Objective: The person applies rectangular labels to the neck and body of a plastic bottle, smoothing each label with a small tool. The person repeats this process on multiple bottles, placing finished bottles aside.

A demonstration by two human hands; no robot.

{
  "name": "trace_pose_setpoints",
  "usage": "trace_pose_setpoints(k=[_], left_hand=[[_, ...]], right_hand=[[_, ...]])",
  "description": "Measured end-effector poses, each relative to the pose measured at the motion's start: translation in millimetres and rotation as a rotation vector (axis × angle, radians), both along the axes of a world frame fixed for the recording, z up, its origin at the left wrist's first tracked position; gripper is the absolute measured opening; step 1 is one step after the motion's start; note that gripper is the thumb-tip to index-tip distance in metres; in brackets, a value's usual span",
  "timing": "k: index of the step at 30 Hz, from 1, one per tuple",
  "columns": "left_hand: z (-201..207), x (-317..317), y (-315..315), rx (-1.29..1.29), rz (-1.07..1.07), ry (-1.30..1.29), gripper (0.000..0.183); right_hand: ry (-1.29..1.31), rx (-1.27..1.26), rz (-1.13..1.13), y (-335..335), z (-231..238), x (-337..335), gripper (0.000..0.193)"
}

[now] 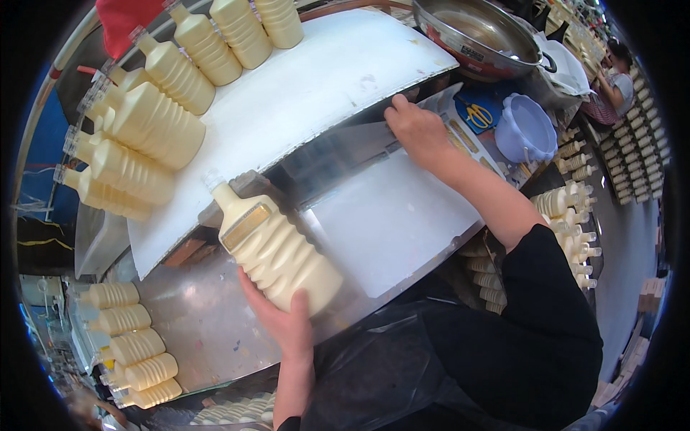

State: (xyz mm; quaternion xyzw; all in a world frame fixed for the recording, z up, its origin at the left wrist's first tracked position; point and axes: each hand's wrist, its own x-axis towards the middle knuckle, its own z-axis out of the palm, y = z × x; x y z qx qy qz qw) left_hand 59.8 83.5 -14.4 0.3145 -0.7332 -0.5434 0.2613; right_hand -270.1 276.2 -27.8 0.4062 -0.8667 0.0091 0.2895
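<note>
My left hand (284, 316) holds a cream, ribbed plastic bottle (287, 251) from below and the side. The bottle leans over the metal work surface, its clear neck toward the upper left. A gold label-like panel (246, 226) sits on its shoulder. Up by the edge of the white board (309, 93), my right hand (418, 131) is closed with its fingers curled. Whatever those fingers grip is hidden. Below that hand lies a pale sheet (395, 215) on the metal surface.
Several cream bottles (154, 122) stand along the raised board's far left edge. More bottles (133, 345) are at the lower left. A metal basin (478, 36), yellow scissors (478, 115) and a lavender bucket (527, 128) sit at the upper right. Another person (614, 86) is farther off.
</note>
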Motion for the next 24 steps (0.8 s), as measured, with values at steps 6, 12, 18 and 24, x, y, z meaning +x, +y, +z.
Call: trace_pose_setpoints(k=[6, 12, 18, 24], left_hand=[[-2.0, 0.5, -0.9, -0.025, -0.009, 0.011, 0.100], [-1.0, -0.3, -0.4, 0.004, -0.016, 0.036, 0.101], [-1.3, 0.8, 0.4, -0.007, -0.010, 0.035, 0.100], [-0.3, 0.8, 1.0, -0.018, -0.004, 0.025, 0.100]], right_hand=[[0.096, 0.114, 0.055, 12.0, -2.8, -12.3, 0.014], [0.094, -0.010, 0.217, 26.0, -2.8, -25.5, 0.009], [0.066, 0.132, 0.079, 29.5, -4.4, -24.6, 0.013], [0.094, 0.030, 0.159, 31.9, -3.1, -24.0, 0.017]])
